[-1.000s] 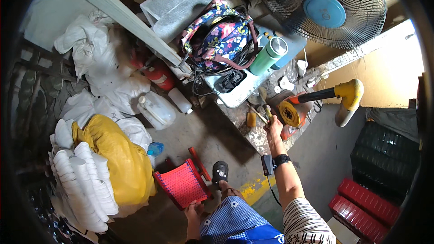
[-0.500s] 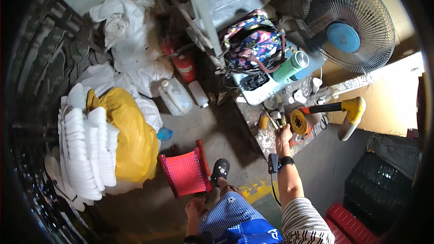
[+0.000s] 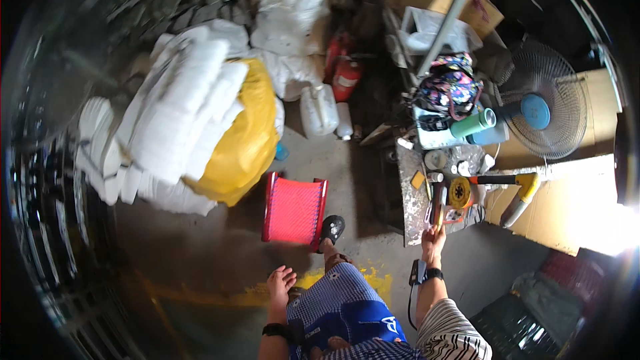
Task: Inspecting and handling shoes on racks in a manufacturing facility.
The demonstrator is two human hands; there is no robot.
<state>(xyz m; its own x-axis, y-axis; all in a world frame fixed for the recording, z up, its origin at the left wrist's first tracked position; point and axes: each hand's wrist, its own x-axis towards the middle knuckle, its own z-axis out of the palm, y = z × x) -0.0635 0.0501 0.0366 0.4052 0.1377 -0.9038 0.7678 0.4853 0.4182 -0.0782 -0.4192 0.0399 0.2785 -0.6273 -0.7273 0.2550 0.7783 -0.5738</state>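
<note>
My right hand (image 3: 433, 243) reaches to the front edge of the worktable (image 3: 411, 190), its fingers closed on the near end of a slim tool with a pale handle and darker upper part (image 3: 439, 204). The tool's exact kind is unclear. Beside it stands an orange machine with a round yellow face (image 3: 460, 193), and a black and orange bar with a yellow-grey grip (image 3: 523, 190) extends right from there. My left hand (image 3: 281, 283) is low, beside the checked apron (image 3: 325, 303), fingers apart and holding nothing.
A red woven stool (image 3: 295, 211) stands left of my foot. Farther left are a yellow sack (image 3: 250, 140) and white stacked padding (image 3: 183, 110). Jugs (image 3: 319, 111) and a fire extinguisher (image 3: 347, 79) stand behind. The table bears a green bottle (image 3: 474, 123); a fan (image 3: 543, 103) is beyond.
My view has shifted, so the scene sits differently in the picture. My left hand has come up into fuller view with fingers spread. The right hand now holds the tool nearer the table's front edge.
</note>
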